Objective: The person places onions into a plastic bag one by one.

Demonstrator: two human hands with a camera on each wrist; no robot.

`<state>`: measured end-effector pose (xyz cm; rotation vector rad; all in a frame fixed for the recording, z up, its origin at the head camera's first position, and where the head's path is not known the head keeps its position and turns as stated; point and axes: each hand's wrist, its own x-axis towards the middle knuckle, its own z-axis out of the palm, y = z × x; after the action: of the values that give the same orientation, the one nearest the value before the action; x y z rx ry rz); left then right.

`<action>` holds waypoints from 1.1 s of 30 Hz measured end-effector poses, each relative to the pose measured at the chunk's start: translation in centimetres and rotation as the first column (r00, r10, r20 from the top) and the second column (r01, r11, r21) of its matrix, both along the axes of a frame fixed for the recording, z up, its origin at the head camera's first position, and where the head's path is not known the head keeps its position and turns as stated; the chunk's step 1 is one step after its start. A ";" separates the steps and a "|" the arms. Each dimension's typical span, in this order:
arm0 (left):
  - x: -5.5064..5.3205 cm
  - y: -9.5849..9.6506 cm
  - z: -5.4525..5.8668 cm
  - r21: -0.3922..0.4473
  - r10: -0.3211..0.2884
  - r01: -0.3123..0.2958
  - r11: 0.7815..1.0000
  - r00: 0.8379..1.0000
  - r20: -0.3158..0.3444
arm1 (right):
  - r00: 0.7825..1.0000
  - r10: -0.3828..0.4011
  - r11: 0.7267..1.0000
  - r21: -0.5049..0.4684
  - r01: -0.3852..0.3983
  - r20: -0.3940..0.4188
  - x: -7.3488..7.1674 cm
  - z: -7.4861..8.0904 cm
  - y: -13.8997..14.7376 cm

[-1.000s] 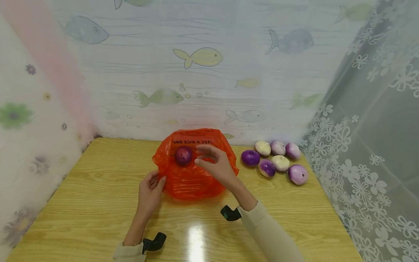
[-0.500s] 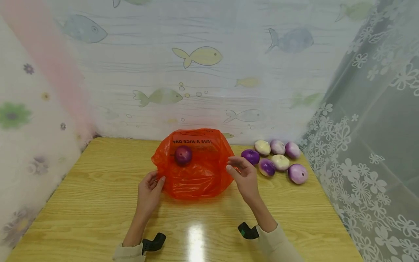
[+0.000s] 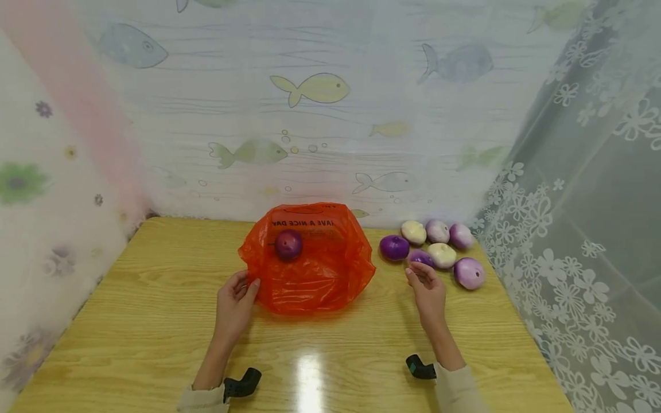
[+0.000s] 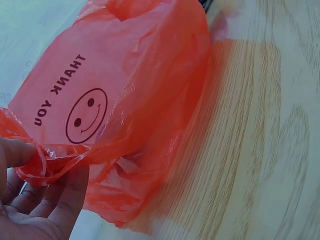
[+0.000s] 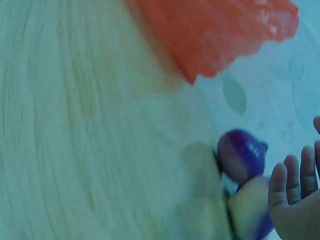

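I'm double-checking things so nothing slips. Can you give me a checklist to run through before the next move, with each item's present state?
1. Left hand pinching the red bag by its edge: ok.
2. Bag mouth open: ok, held spread towards the person.
3. Purple onion inside the bag: ok.
4. Right hand free to pick up: ok, it holds nothing.
5. Right fingertips touching the half-purple onion: cannot tell; they overlap it in the head view.
6. All onions bagged: not ok, seven lie on the table.
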<state>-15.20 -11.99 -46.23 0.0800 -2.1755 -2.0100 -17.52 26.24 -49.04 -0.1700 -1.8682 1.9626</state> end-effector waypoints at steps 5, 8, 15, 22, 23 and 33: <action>-0.2 -0.2 -0.6 -0.004 0.000 0.000 1.000 1.000 0.026 | 0.987 -0.130 0.990 0.072 0.124 0.091 -0.4 -1.3 2.2; -0.5 -0.5 -1.5 -0.003 0.000 0.000 1.000 1.000 0.026 | 0.965 -0.207 0.970 0.162 0.181 0.161 -0.7 -1.8 3.3; -0.6 -0.5 -2.1 -0.006 0.016 -0.017 1.000 1.000 -0.011 | 0.936 -0.191 0.959 0.258 0.114 0.297 -1.9 -2.2 5.2; -0.5 -0.6 -2.0 -0.001 0.017 -0.017 1.000 1.000 -0.021 | 0.909 -0.061 0.955 0.289 -0.067 0.413 -3.0 -1.6 6.0; -0.5 -0.6 -2.0 -0.002 0.016 -0.016 1.000 1.000 -0.022 | 0.906 -0.051 0.949 0.302 -0.087 0.421 -3.1 -1.5 6.1; -0.6 -0.7 -2.1 -0.008 0.022 -0.022 1.000 1.000 -0.014 | 0.911 -0.038 0.941 0.321 -0.106 0.411 -3.9 -1.2 6.1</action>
<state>-15.81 -12.66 -48.34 0.0881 -2.1649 -1.9835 -21.37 32.38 -50.20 -0.4823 -2.4620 1.6828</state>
